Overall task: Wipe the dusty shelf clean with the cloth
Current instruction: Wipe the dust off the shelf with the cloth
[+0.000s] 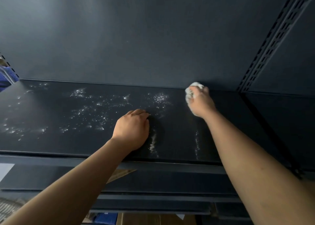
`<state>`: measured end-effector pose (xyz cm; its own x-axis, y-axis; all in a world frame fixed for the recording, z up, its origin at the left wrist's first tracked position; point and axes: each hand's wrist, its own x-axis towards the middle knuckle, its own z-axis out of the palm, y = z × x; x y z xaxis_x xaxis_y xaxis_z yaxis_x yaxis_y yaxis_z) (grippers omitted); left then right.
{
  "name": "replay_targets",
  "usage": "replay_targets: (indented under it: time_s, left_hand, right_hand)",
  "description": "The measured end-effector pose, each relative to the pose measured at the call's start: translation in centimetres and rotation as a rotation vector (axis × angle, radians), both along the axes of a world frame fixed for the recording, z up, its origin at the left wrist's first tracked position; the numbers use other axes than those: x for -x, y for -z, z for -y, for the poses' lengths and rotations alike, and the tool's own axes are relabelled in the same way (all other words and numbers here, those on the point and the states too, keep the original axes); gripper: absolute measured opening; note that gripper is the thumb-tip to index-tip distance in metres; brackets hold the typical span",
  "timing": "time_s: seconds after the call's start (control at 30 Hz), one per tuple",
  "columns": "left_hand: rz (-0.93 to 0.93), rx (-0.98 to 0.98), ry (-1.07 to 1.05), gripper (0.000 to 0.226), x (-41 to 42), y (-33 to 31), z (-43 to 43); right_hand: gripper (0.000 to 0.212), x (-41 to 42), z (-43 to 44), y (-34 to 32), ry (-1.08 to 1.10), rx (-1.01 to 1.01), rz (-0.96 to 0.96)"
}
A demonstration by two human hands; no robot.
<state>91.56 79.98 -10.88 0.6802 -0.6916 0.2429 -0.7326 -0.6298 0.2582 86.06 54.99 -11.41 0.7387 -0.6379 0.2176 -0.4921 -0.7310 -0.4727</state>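
Note:
The dark shelf [68, 144] runs across the middle of the view, speckled with white dust [95, 109] over its left and centre. My right hand [200, 102] is far back on the shelf near the back wall, gripping a crumpled white cloth [191, 90] against the surface. My left hand [132, 129] rests on the shelf near its front, fingers curled, holding nothing. Two pale dust streaks [153, 143] run toward the front edge, one beside the left hand and one below the right wrist. The shelf part right of the cloth looks dark and free of specks.
A dark back panel [136, 37] rises behind the shelf. A slotted upright [272, 42] stands at the right, with another shelf bay beyond it. Blue crates [6, 76] show at the far left. Lower shelves and boxes [105, 218] lie beneath the front edge.

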Motion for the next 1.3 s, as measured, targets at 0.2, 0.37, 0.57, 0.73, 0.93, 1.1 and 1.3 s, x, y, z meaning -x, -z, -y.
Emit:
replay_targets:
  time_s: [0.2,0.37,0.57,0.73,0.93,1.1,1.3]
  left_hand:
    - [0.005,-0.021,0.009,0.036,0.0,0.0,-0.2]
    - [-0.013,-0.054,0.022,0.036,0.1,-0.2,-0.2]
    - [-0.064,-0.1,0.054,0.036,0.2,-0.8,-0.8]
    - [-0.107,-0.104,0.101,0.036,0.2,-1.5,-3.8]
    - [-0.109,-0.13,0.104,0.037,-1.0,-1.8,-8.6]
    - [-0.098,-0.142,0.086,0.039,-2.5,-1.5,-12.4]
    - [-0.09,-0.127,0.084,0.04,-4.3,-1.5,-15.4]
  right_hand:
    - [0.036,1.2,-0.7,-0.9,-0.117,0.025,0.045]
    - [0.043,9.4,3.9,-1.0,0.251,-0.089,-0.018]
    - [0.044,16.4,1.0,-0.9,0.468,-0.147,0.024]
    - [0.038,18.0,-4.1,-0.1,0.521,-0.12,0.064]
    - [0.044,11.3,-14.6,-0.3,0.322,-0.035,0.019]
    - [0.046,4.6,-22.5,-1.0,0.093,-0.134,0.144]
    - [0.047,7.3,-20.8,-3.8,0.307,-0.074,0.336]
